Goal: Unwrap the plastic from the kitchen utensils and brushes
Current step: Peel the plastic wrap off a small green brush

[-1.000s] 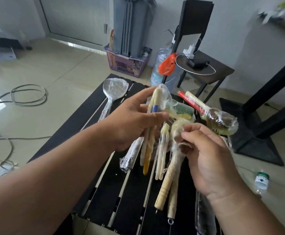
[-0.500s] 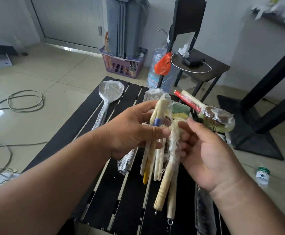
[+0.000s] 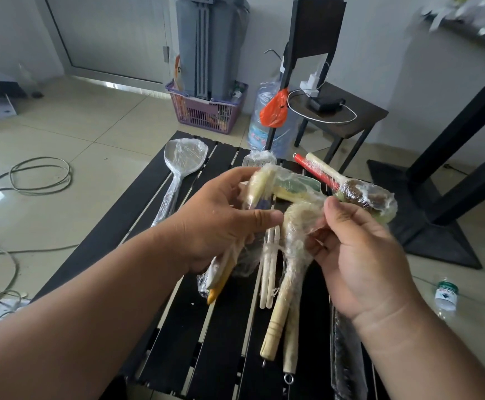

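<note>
A bundle of wrapped brushes (image 3: 286,272) is held up between both hands above the black slatted worktop (image 3: 177,327), its wooden handles hanging down below the hands. The left hand (image 3: 221,223) is closed around the left part of the bundle, the thumb laid across its front toward the right. Just right of it, the right hand (image 3: 356,249) is pinched on the clear plastic wrap (image 3: 299,223) at the brush heads, fingers curled into the film. Beyond the right hand, a wrapped brush with a red handle (image 3: 359,192) is seen on the worktop, partly hidden by the fingertips. Beyond and to the left of the left hand, well apart from it, a wrapped ladle (image 3: 177,171) lies on the worktop.
</note>
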